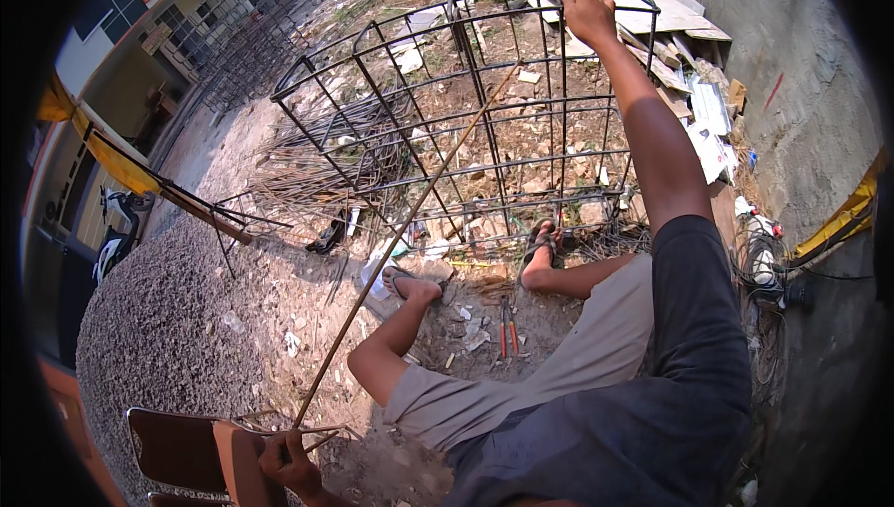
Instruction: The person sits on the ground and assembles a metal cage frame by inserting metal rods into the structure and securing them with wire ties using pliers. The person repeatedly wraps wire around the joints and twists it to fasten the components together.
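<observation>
A rebar cage [498, 161] of dark steel bars stands in front of me. My right hand [587, 15] reaches far forward, fingers closed around the cage's top bar near its far right end. At the lower left, beside a brown chair [177, 451], my left hand [292, 465] is closed around the near end of a long thin brown rod [410, 218]. The rod slants up and away, its far end in front of the cage's bars. Some short thin rods [321, 431] cross at that hand; whether it grips them I cannot tell. Red-handled pincers [508, 332] lie between my feet.
A gravel heap [168, 349] rises on the left. Bundled steel rods [321, 158] lie behind the cage's left side, with more cages [247, 60] beyond. Boards and scraps [675, 23] are stacked along the concrete wall [801, 88]. Yellow cloth [121, 158] hangs on a pole at left.
</observation>
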`<move>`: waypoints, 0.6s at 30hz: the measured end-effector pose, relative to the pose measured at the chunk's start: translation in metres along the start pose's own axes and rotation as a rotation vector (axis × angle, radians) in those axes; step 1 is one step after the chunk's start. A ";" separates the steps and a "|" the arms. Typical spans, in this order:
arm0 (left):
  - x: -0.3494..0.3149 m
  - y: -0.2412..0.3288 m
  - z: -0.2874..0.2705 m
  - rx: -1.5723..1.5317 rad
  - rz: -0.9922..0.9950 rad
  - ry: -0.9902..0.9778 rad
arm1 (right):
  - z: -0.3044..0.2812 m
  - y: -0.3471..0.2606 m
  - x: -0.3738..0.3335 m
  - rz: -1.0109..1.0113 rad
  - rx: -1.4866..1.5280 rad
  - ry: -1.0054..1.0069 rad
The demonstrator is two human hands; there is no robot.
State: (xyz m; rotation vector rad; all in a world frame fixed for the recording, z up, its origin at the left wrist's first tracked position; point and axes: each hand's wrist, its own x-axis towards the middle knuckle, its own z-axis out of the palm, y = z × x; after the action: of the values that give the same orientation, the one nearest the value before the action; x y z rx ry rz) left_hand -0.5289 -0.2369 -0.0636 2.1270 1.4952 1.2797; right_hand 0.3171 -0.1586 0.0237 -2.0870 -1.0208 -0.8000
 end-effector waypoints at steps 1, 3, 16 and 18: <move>-0.005 -0.014 -0.016 0.013 -0.051 -0.037 | 0.002 0.003 -0.001 -0.016 0.001 0.026; -0.016 -0.029 -0.029 -0.029 -0.148 0.032 | 0.005 0.002 0.000 -0.041 -0.001 0.057; 0.024 0.066 0.083 -0.816 -0.629 -0.344 | -0.002 -0.004 -0.008 -0.037 0.014 0.036; 0.045 0.070 0.123 -1.007 -0.753 -0.452 | -0.006 -0.006 -0.008 -0.027 0.047 0.010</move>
State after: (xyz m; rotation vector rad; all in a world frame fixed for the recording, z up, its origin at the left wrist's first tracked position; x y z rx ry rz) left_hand -0.3857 -0.1960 -0.0687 0.9556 0.9513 0.8655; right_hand 0.3067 -0.1635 0.0229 -2.0316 -1.0549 -0.7923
